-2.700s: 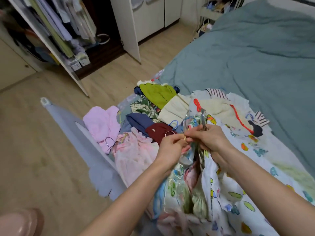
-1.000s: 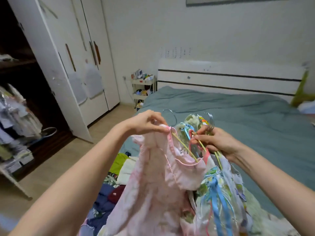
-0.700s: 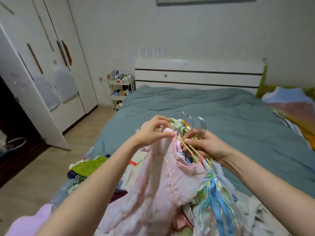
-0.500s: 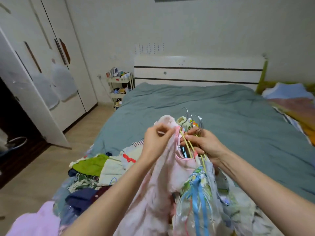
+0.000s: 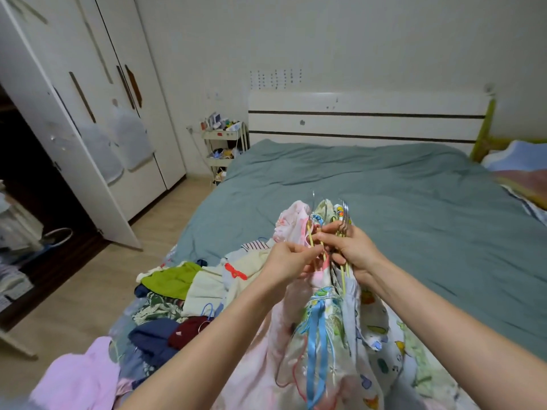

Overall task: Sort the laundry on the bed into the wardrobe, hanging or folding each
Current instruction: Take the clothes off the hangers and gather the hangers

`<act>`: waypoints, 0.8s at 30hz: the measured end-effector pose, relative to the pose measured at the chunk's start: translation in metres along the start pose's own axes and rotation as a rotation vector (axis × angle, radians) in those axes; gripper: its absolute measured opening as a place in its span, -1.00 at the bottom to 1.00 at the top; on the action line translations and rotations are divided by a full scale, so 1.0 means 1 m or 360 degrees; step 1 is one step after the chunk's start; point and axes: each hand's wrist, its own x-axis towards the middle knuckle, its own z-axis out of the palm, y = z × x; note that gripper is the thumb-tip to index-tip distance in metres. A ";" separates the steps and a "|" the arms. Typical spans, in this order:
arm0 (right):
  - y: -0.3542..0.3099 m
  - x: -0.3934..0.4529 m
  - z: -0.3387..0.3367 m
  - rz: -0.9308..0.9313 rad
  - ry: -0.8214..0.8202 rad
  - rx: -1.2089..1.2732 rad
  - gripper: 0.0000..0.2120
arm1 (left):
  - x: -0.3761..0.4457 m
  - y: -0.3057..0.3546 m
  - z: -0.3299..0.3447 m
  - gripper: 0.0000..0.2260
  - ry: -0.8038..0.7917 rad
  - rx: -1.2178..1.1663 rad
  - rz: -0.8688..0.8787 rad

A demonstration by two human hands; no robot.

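The right hand [image 5: 353,250] is curled around a bundle of hangers [image 5: 343,220], its fingers wrapped over the wire necks so that the metal hooks stand up just above the knuckles. The left hand [image 5: 291,258] sits just beside it, thumb and fingertips pinching a thin yellow hanger arm at the collar of a pale pink garment [image 5: 293,223]. From the bundle several garments hang down between the forearms: the pink one, a green-printed piece with blue ribbons [image 5: 316,321], and a white cartoon-print cloth [image 5: 376,329]. All of this is held over the near end of the bed [image 5: 384,184], whose blue-green cover lies bare toward the white headboard [image 5: 364,119]. To the left, the laundry pile [image 5: 177,294] rests on the bed's corner, with green, cream, navy, maroon and lilac pieces. Beyond it, across the wooden floor, the wardrobe [image 5: 59,128] stands with one door swung open, and a small white cart [image 5: 223,146] stands beside the headboard.
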 end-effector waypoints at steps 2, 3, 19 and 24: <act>0.002 0.003 0.000 0.0027 -0.0015 -0.0045 -0.82 | 0.004 -0.002 0.000 -0.63 -0.0004 0.0046 -0.0033; 0.003 0.006 0.000 0.0042 -0.0026 -0.0061 -0.83 | 0.007 -0.002 0.001 -0.64 0.0021 0.0092 -0.0048; -0.031 0.040 -0.028 0.0070 0.0050 -0.0322 -0.80 | 0.061 0.007 -0.031 -0.88 0.0007 -0.1023 -0.0379; -0.043 0.041 -0.038 -0.0017 0.0167 -0.0448 -0.76 | 0.081 0.041 -0.034 -0.75 -0.0019 -0.0726 -0.0049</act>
